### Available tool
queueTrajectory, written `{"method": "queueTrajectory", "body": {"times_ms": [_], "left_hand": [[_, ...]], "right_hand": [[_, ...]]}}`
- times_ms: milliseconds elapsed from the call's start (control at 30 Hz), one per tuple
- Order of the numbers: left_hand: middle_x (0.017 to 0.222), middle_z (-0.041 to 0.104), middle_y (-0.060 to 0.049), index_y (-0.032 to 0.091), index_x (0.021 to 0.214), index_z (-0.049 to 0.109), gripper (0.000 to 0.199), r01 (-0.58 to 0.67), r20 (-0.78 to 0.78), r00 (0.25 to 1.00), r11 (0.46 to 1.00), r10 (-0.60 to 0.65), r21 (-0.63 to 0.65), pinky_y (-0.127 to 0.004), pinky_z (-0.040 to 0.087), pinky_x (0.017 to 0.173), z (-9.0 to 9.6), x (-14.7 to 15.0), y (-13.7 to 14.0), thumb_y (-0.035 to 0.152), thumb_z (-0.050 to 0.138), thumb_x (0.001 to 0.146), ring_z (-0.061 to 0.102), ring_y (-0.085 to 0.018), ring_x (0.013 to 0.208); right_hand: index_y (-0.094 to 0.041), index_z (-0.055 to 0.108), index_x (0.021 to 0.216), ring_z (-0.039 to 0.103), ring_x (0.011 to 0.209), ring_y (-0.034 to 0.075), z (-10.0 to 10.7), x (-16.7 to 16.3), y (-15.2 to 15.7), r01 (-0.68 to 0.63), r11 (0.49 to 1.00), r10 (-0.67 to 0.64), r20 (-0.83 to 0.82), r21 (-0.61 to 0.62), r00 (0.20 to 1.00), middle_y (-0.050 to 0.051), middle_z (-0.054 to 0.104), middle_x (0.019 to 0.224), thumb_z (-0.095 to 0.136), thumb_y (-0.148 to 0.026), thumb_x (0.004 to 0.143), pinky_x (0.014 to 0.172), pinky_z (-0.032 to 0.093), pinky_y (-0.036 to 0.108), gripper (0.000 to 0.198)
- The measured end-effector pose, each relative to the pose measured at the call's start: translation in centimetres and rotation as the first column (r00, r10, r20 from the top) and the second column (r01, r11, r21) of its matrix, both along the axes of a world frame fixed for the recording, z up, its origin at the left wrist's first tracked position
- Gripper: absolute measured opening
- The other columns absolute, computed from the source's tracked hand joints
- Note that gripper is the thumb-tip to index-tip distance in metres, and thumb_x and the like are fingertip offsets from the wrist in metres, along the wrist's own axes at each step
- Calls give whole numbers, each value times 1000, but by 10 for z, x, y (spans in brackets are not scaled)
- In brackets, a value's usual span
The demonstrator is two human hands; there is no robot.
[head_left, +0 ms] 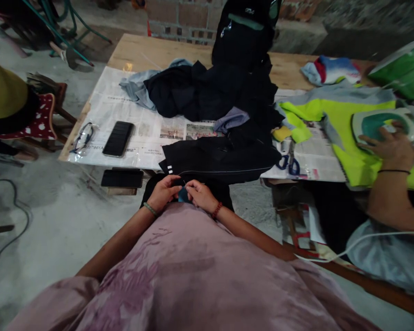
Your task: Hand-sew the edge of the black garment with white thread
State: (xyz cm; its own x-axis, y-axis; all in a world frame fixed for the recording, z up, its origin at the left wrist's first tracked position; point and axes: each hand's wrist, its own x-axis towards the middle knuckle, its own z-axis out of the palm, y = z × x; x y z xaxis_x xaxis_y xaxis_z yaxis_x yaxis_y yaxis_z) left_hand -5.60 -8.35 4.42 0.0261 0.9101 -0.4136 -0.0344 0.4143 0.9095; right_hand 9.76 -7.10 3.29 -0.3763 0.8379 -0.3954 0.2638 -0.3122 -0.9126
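Above my lap, at the table's front edge, both hands are close together with fingers pinched. My right hand (203,195) holds a thin needle (184,182) at its fingertips. Beside it, my left hand (164,193) is closed thumb to finger, and what lies in that pinch is too small to make out. A patch of blue cloth (184,196) shows between and below the hands. Just beyond them lies a folded black garment (221,158) with a thin pale line and white marks, its near edge hanging over the table.
Newspaper (141,147) covers the table. On it lie a phone (118,139), glasses (83,138), dark clothes (207,89) and blue-handled scissors (289,162). A black backpack (244,37) stands behind. At right, a co-worker's hand (389,140) grips an iron (376,126) on a yellow garment (345,126).
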Motion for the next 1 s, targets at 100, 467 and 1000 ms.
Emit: {"method": "queueTrajectory", "body": {"times_ms": [100,467,1000], "left_hand": [[42,48,7,14,99,55,36,-32,-50,998,999,31,-35,-14,22,31,-1,2,0,30,62,67,35,-4,31],[39,47,6,14,89,55,33,-103,17,994,994,104,-45,-14,21,30,-1,2,1,34,64,65,35,-4,30],[48,49,7,15,86,61,23,-64,-189,979,993,83,100,-17,29,36,-2,4,2,28,62,67,41,-5,36]], "right_hand": [[-20,49,82,35,31,4,0,0,-1,14,1000,-14,-18,-2,1000,-9,46,50,41,-30,80,31,26,16,13],[-19,50,76,38,39,5,-3,1,-1,-40,998,38,37,52,999,-8,46,48,44,-31,79,40,30,16,14],[-21,49,80,36,37,5,-6,0,-2,-10,999,11,-25,35,1000,-8,48,52,41,-34,79,38,28,16,16]]}}
